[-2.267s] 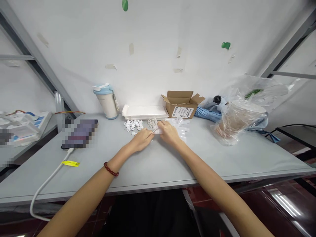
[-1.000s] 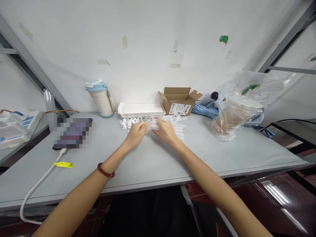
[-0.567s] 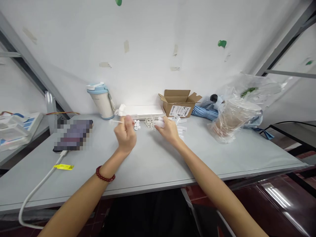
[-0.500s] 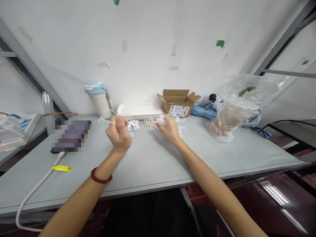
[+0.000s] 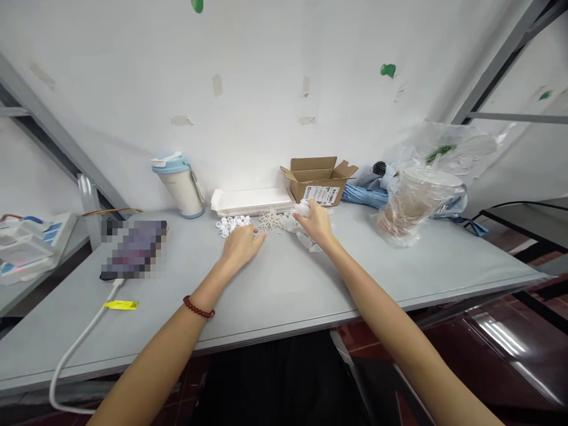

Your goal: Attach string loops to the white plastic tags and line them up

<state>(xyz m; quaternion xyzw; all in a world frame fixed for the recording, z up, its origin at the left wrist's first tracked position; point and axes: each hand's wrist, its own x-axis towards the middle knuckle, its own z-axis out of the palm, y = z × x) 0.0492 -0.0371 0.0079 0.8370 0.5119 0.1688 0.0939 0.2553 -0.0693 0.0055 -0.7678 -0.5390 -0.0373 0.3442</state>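
Note:
My left hand point(image 5: 242, 245) is low over the table, just in front of a pile of small white plastic caps point(image 5: 233, 223). Its thumb stands apart from the fingers, whose tips are partly hidden; nothing shows in it. My right hand point(image 5: 318, 223) is closed on a bundle of translucent white plastic tubes point(image 5: 303, 207), whose ends stick out past the fingers. More clear plastic tubes point(image 5: 306, 240) lie loosely beneath and beside it. A tangled heap of cream-coloured rubber bands point(image 5: 268, 220) sits between the two hands.
Along the wall stand a tumbler point(image 5: 180, 186), a flat white box point(image 5: 252, 201) and an open cardboard box point(image 5: 318, 183). At right are a bagged drink cup point(image 5: 421, 201) and a blue folded umbrella point(image 5: 366, 195). A blurred phone point(image 5: 135, 248) with a white cable point(image 5: 80, 343) lies left.
My left hand pulled a pale stretched band leftward, then came back down beside the caps without it showing. My right hand moved slightly right and up, still gripping tubes.

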